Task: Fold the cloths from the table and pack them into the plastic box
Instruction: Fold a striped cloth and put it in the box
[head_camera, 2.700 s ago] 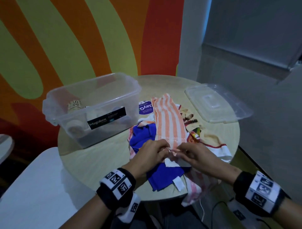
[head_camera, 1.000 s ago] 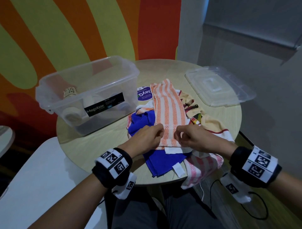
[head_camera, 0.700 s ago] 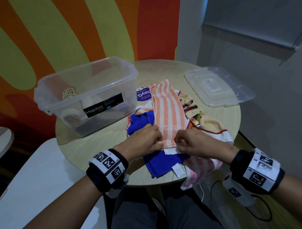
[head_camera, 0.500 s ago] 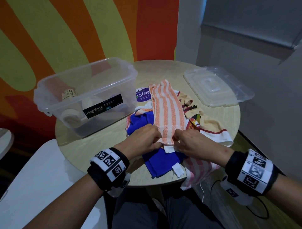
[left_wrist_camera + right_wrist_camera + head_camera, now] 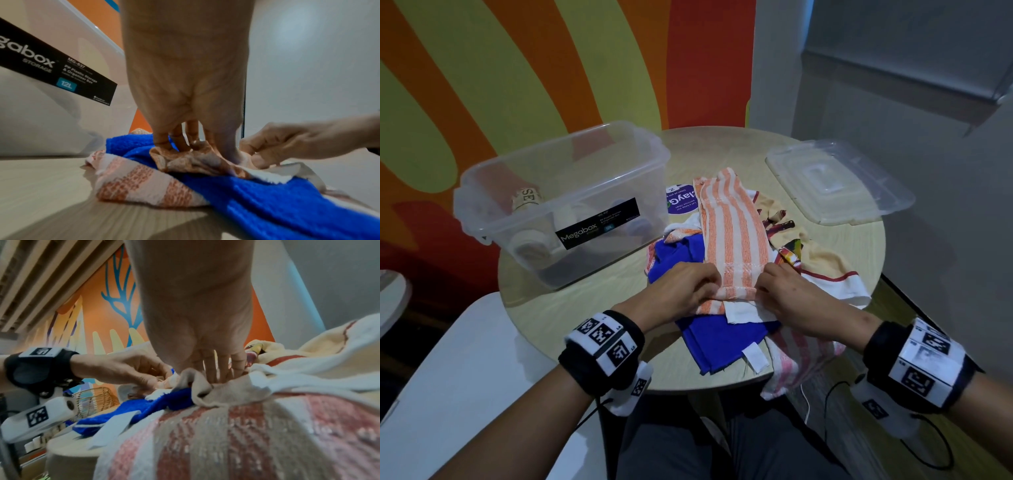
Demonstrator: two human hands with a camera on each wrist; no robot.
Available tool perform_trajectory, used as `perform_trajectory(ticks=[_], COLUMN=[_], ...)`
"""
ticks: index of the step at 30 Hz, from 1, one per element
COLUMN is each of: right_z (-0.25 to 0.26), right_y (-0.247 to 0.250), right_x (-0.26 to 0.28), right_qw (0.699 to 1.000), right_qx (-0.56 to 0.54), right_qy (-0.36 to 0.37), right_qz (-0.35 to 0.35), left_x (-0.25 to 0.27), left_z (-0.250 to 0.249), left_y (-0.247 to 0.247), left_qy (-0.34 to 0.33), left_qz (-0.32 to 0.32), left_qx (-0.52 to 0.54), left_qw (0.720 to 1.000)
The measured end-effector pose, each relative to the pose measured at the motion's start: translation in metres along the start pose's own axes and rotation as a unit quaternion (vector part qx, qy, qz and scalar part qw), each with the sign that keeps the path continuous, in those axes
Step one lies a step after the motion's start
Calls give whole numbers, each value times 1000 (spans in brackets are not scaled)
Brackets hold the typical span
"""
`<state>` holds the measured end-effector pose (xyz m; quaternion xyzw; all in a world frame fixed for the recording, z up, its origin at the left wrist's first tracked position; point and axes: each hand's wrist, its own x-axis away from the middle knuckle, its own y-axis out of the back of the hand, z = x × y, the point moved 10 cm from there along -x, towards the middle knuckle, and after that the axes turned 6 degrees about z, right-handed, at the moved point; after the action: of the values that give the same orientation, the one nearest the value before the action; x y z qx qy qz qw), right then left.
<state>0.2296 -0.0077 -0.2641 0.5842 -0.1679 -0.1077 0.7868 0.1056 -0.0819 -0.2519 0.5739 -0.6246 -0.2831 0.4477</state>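
An orange-and-white striped cloth (image 5: 732,233) lies lengthwise on top of the cloth pile at the table's middle. My left hand (image 5: 688,287) pinches its near-left edge (image 5: 185,160) and my right hand (image 5: 780,291) pinches its near-right edge (image 5: 197,382). Under it lie a blue cloth (image 5: 719,339) (image 5: 287,191) (image 5: 144,407), a cream printed cloth (image 5: 822,263) (image 5: 320,353) and a pink striped cloth (image 5: 798,356) (image 5: 246,434) that hangs over the near table edge. The clear plastic box (image 5: 565,192) stands at the left with rolled cloths inside.
The box's clear lid (image 5: 839,181) lies at the table's right rear, overhanging the edge. A purple round sticker (image 5: 681,202) sits on the round wooden table (image 5: 571,308) behind the pile. A white seat (image 5: 448,377) is at the lower left. A wall stands close on the right.
Both hands moved forward along the striped cloth, carrying its near end up and away from me, so the visible strip is shorter. The box and lid stayed put.
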Motion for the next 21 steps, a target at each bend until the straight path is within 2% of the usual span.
perform_trajectory(ticks=[5,9,13,15,18,21], right_z=[-13,-10,3,8,7,4], right_y=[-4,9,40,33,5,-8], right_x=[-6,1,24,30,32,26], right_qw=[999,997,993,995,988,987], right_qx=[-44,-75,-84,-74,-99,-103], right_qy=[-9,11,68,64,31,13], right_qz=[-1,-3,-36,22,116,120], left_x=[0,7,22,27,28,22], left_z=[-7,-16,-27,-29,-24,-17], left_y=[-6,11,22,11,-15,-29], left_qy=[-6,6,-14,-18,11,43], left_qz=[9,3,15,56,112,110], left_qx=[-67,0,30,30,13,8], left_qw=[998,1000,999,998,994,993])
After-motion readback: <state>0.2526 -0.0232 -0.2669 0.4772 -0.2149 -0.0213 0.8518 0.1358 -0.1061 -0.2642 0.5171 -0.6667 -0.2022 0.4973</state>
